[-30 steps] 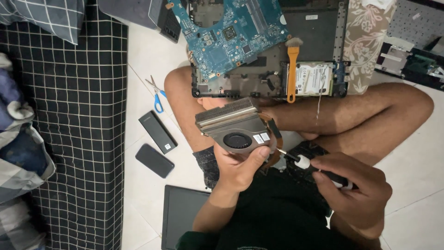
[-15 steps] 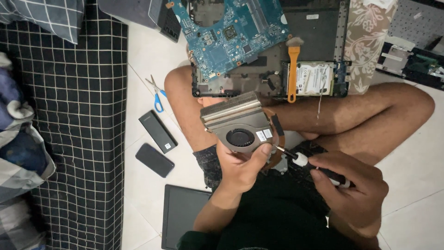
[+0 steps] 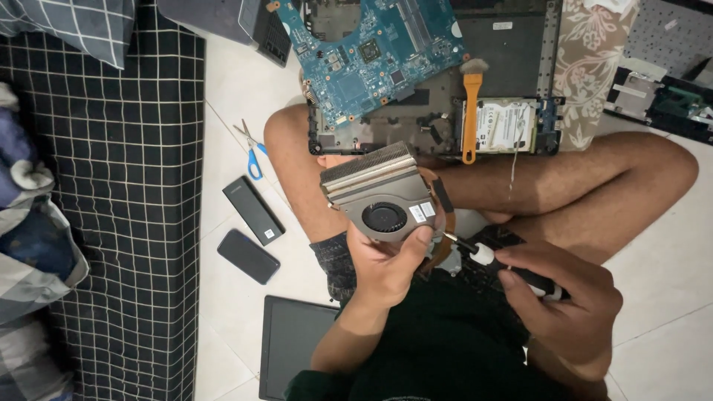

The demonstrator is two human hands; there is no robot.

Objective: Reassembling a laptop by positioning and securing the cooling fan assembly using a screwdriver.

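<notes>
Pale tiled floor [image 3: 230, 111], seen from above, with a black grid-patterned mattress [image 3: 119, 223] along one side and the person seated cross-legged at centre. Opened laptop chassis [image 3: 512, 82] lies just beyond the knees, its blue motherboard [image 3: 371, 52] tilted across it; a silver hard drive [image 3: 499, 125] sits in its bay, and an orange-handled brush [image 3: 471, 119] rests across the chassis edge. A dark tablet [image 3: 293, 345] lies flat on the floor by the left elbow (screen up); a black battery pack [image 3: 253, 210] and a dark phone [image 3: 248, 255] lie near it, blue-handled scissors [image 3: 252, 152] a little further off.

Left hand [image 3: 382, 263] clasps the cooling fan assembly [image 3: 382, 197] from below, thumb pressed against the fan housing; the assembly is held in the air above the lap, finned heatsink end pointing away. Right hand [image 3: 564, 304] is closed round a screwdriver [image 3: 512, 271], whose tip meets the assembly's edge beside the left thumb.

Likely hazards, by judgement: the assembly, held by one hand only, could twist and bend its copper heat pipe if the driver is pushed hard; the tip could slip off and jab the thumb; a freed screw could drop into the dark clothing and be lost
</notes>
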